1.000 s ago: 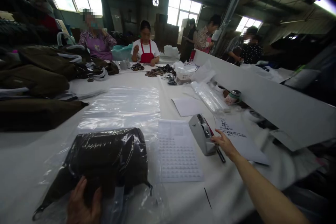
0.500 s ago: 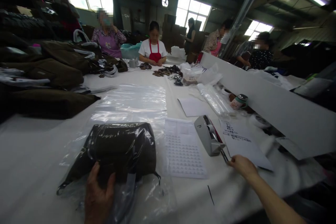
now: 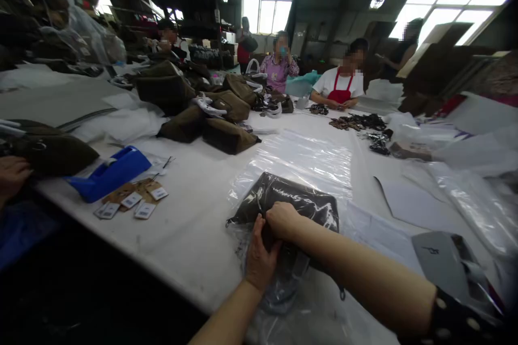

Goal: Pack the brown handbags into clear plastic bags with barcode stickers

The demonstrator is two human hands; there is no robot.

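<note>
A dark bag in clear plastic (image 3: 299,194) lies on the white table. My left hand (image 3: 261,259) rests on its near side, thumb and fingers against the plastic. Right beside it, my right hand (image 3: 282,221) is closed on top of the wrapped bag, its fingers curled down; whatever they pinch is hidden. Loose plastic bunches below my left hand. Flat clear plastic sleeves (image 3: 311,151) lie behind the bag. A grey tape dispenser (image 3: 445,264) stands to the right.
On the left are a blue tape dispenser (image 3: 111,172), paper tags (image 3: 131,199) and another person's hand (image 3: 12,175). Brown bags (image 3: 226,135) are piled behind. Across the table sits a person in a red apron (image 3: 340,86). A plastic roll (image 3: 473,205) lies at right.
The view has swung left. My right hand has left the grey tape dispenser and come over to the wrapped bag, next to my left hand. The blue dispenser and tags have come into view.
</note>
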